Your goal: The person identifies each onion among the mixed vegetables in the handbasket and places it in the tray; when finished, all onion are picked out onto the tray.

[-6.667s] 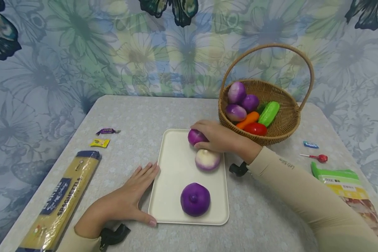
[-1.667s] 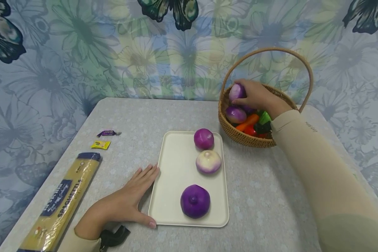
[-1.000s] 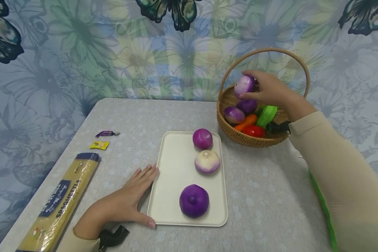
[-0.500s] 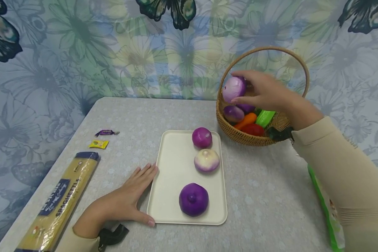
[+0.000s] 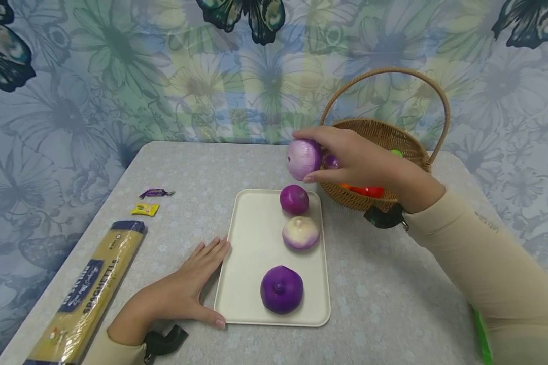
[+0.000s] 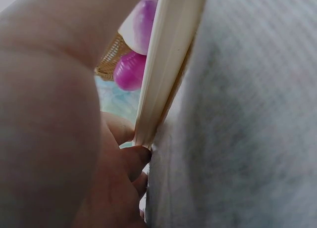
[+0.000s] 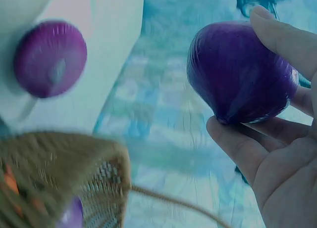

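Observation:
My right hand [image 5: 361,157] grips a pale purple onion [image 5: 303,159] between thumb and fingers, held in the air left of the basket. In the right wrist view the same onion [image 7: 237,72] looks dark purple, its pointed end near a fingertip. A cream tray [image 5: 251,253] lies below, bearing a magenta onion [image 5: 294,199], a white-and-purple one [image 5: 300,233] and a large dark purple round vegetable [image 5: 281,289]. My left hand [image 5: 187,289], fingers spread, rests against the tray's left edge. In the left wrist view its fingertips touch the tray's side [image 6: 166,65].
A wicker basket [image 5: 379,132] stands at the back right, partly hidden by my right hand; a red vegetable [image 5: 373,192] shows inside. Leftward lie a spaghetti pack [image 5: 91,289], a yellow sweet [image 5: 144,209] and a purple-wrapped sweet [image 5: 157,192]. A green-edged bag [image 5: 481,334] peeks out by the right sleeve.
My right hand has taken the pale purple onion from the basket and moved it left and down, past the rim toward the tray's far end. The left hand stays put.

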Tool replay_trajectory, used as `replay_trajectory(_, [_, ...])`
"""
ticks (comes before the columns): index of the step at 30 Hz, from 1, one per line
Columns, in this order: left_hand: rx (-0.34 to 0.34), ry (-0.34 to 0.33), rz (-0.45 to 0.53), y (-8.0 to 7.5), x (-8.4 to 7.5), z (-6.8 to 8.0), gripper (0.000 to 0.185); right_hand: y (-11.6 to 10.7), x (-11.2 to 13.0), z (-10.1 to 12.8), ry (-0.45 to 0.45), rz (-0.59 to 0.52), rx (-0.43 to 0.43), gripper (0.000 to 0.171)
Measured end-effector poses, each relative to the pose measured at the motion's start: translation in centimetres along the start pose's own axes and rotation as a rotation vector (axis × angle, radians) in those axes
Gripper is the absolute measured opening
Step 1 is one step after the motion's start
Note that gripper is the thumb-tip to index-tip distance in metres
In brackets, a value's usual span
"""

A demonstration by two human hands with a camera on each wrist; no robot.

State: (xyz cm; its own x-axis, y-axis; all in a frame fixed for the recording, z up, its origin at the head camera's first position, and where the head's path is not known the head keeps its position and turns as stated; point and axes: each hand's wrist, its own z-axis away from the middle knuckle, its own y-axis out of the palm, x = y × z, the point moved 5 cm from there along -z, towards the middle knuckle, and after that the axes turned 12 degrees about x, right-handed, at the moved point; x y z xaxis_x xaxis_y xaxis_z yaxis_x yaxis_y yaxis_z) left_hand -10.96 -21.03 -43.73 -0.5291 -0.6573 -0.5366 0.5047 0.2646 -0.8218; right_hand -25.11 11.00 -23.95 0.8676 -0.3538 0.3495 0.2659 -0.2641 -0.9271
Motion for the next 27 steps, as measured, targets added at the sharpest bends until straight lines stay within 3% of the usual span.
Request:
replay_trajectory(12, [0.013, -0.020, 0.002, -0.1, -0.1, 0.0, 0.151, 5.1, 3.9, -1.9, -0.141, -0.073, 0.130, 0.078])
replay_trajectory(22, [0.004, -0.009, -0.002, -0.1, -0.1, 0.0, 0.149, 9.4, 5.2, -3.2, -0.122, -0.126, 0.298, 0.076])
replay_trajectory(27, [-0.005, 0.008, 0.011, -0.2, -0.2, 0.0, 0.147, 11.2, 5.8, -3.7, -0.154, -0.134, 0.338, 0.076])
